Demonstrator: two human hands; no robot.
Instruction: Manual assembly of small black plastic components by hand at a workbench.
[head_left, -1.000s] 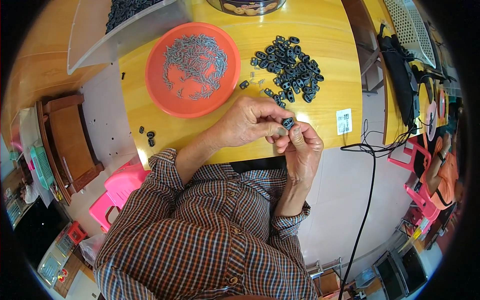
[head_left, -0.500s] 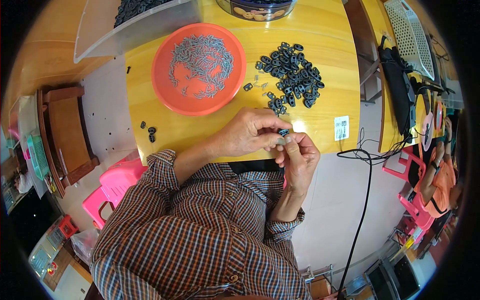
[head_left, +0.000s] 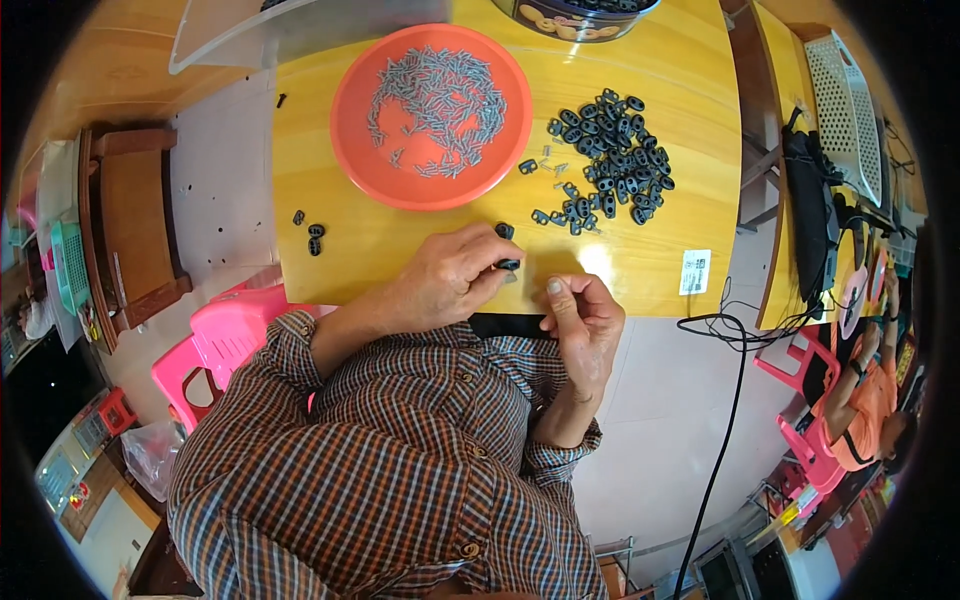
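Observation:
My left hand (head_left: 455,268) is above the table's front edge, thumb and fingers pinched on a small black cord lock (head_left: 509,265). A second black cord lock (head_left: 505,231) shows right beside its knuckles. Apart from it, to the right, my right hand (head_left: 585,325) is closed, the thumb pressed against curled fingers; whether anything small is in them is hidden. An orange basin (head_left: 350,165) beyond my left hand holds many small grey metal springs (head_left: 440,85). Farther right lies a pile of black two-hole cord locks (head_left: 625,150), with a few loose springs (head_left: 553,160) at its left.
Several black pieces (head_left: 315,240) lie at the table's left. Behind the basin stands a clear plastic bin (head_left: 300,35), and a round tin (head_left: 580,25) is at the back. A white label (head_left: 694,272) and a black cable (head_left: 742,370) are at the right. A person in orange (head_left: 855,415) sits far right.
My hands have come apart: the left has moved left with the cord lock, and the right stays near the front edge. The whole view has shifted a little.

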